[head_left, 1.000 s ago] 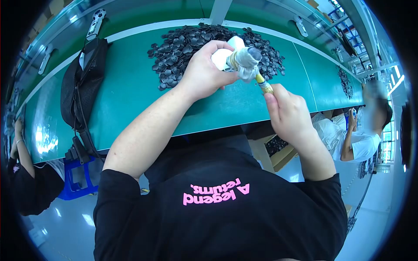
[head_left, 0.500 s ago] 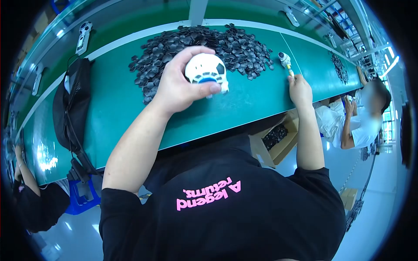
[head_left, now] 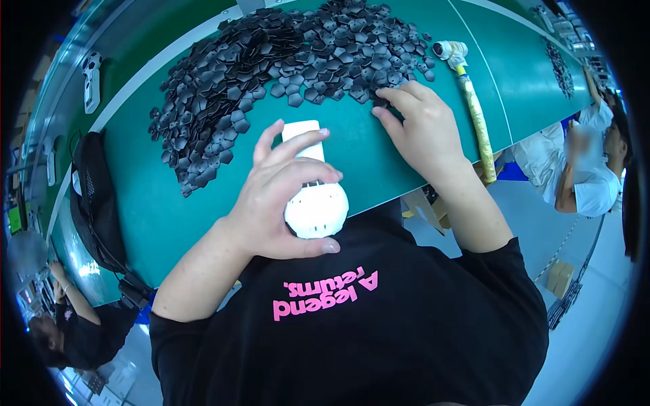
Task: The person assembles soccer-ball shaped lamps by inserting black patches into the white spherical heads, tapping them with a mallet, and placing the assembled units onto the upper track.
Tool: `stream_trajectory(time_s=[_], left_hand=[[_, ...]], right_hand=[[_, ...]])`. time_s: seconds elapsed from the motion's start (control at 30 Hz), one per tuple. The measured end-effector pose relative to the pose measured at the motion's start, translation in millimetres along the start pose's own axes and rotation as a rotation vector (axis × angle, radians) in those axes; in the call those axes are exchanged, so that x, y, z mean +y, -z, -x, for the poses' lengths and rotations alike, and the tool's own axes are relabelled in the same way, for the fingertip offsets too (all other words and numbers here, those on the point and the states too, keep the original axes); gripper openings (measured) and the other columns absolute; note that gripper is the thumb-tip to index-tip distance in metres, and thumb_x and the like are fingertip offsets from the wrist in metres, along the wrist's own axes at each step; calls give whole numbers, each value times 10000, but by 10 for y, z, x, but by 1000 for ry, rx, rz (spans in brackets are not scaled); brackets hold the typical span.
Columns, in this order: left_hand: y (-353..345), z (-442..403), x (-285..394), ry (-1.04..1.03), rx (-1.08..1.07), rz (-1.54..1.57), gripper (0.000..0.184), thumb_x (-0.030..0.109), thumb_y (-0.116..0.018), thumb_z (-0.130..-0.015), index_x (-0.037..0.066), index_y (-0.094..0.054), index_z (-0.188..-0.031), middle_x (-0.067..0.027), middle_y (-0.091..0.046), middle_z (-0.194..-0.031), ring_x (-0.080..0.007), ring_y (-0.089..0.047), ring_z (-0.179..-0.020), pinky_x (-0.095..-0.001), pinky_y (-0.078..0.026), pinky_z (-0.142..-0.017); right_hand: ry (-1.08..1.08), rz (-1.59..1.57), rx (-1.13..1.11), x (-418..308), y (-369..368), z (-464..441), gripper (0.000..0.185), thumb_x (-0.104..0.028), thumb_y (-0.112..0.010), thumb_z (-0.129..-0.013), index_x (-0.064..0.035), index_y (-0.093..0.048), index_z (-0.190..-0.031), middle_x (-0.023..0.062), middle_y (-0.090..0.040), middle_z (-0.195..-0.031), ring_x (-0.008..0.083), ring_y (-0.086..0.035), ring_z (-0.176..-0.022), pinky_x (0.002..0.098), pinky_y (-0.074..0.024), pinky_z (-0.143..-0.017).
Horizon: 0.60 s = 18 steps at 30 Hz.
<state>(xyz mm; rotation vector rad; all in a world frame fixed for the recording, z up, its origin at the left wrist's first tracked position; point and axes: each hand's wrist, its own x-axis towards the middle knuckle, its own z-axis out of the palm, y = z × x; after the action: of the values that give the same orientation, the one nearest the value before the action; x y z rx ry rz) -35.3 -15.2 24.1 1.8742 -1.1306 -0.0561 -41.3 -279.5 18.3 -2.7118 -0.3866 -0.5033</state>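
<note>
A white part with a round head and a flat handle (head_left: 317,211) is in my left hand (head_left: 274,196), whose fingers wrap round it near the table's front edge. My right hand (head_left: 426,132) reaches to the lower right edge of a big pile of black pentagon pieces (head_left: 271,57). Its thumb and index finger are close around a dark piece at the pile's edge; how firmly it is pinched is hard to tell. A hammer (head_left: 477,115) with a wrapped head and yellow handle lies on the green table to the right of my right hand.
The green table (head_left: 369,166) runs across the view. A black mesh bag (head_left: 95,203) lies at its left. Another person (head_left: 589,176) sits at the right, and one more (head_left: 81,328) at the lower left. Further black pieces (head_left: 558,71) lie far right.
The hammer was let go and now lies on the table. My right hand moved left to the pile. My left hand brought the white part closer to my body and turned it.
</note>
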Motion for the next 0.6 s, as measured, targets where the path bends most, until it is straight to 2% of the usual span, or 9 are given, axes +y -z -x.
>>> stream_trajectory(time_s=[0.07, 0.2, 0.23, 0.27, 0.33, 0.4, 0.5, 0.53, 0.6], left_hand=[[-49, 22, -34, 30, -11, 138, 564, 472, -806, -651, 121, -659, -1067, -84, -715, -969, -433, -510, -1298, -637, -9, -1156], [-84, -23, 22, 46, -59, 131, 523, 431, -800, -658, 128, -654, -1059, -81, -715, -1018, -442, -449, -1362, -637, 59, -1156], [-104, -32, 54, 69, -47, 132, 523, 431, -800, -658, 128, -654, -1059, -81, -715, -1018, -442, -449, -1362, -637, 59, -1156], [-124, -51, 84, 79, -25, 113, 508, 405, -808, -646, 135, -663, -1051, -65, -711, -1005, -410, -474, -1345, -646, 49, -1155], [-162, -89, 146, 98, 13, 77, 482, 353, -826, -622, 149, -682, -1036, -32, -704, -980, -345, -524, -1311, -664, 30, -1155], [-204, -128, 191, 135, 37, 63, 478, 347, -826, -619, 150, -684, -1031, -32, -703, -976, -331, -539, -1292, -668, 23, -1154], [-281, -140, 265, 190, 70, 47, 469, 335, -826, -613, 152, -689, -1022, -31, -702, -970, -302, -569, -1253, -676, 9, -1152], [-304, -146, 285, 201, 75, 39, 470, 332, -827, -609, 150, -688, -1019, -30, -699, -962, -291, -581, -1226, -679, 2, -1150], [-320, -182, 282, 204, 92, 12, 474, 326, -829, -600, 146, -686, -1015, -30, -694, -946, -268, -606, -1174, -686, -13, -1147]], right_hand=[[-14, -61, -33, 34, -24, -11, 189, -63, -741, -811, -33, -683, -988, 89, -637, -832, 251, -639, -750, 331, -506, -633], [39, -207, -62, 65, 32, -65, 172, -14, -712, -816, -14, -672, -983, 90, -634, -829, 242, -644, -752, 327, -500, -616], [62, -260, -67, 64, 55, -69, 167, 2, -702, -817, -7, -669, -980, 90, -636, -832, 237, -647, -756, 325, -498, -611], [70, -274, -85, 64, 68, -69, 167, 2, -702, -817, -7, -669, -980, 90, -636, -832, 237, -647, -756, 325, -498, -611], [3, -500, -154, 49, 93, -52, 183, 28, -688, -811, 0, -675, -992, 96, -647, -849, 222, -649, -736, 320, -491, -596], [-33, -622, -202, 16, 131, -44, 193, 41, -681, -808, 4, -678, -997, 99, -653, -858, 214, -650, -725, 317, -487, -588], [-198, -959, -359, -103, 282, -31, 188, 25, -715, -789, 1, -706, -975, 103, -671, -822, 186, -652, -681, 297, -478, -559], [-206, -967, -378, -125, 356, -30, 188, 25, -715, -789, 1, -706, -975, 103, -671, -822, 186, -652, -681, 297, -478, -559], [14, -931, -459, -98, 523, -95, 194, -2, -762, -754, -13, -726, -944, 97, -670, -772, 190, -653, -660, 290, -483, -555]])
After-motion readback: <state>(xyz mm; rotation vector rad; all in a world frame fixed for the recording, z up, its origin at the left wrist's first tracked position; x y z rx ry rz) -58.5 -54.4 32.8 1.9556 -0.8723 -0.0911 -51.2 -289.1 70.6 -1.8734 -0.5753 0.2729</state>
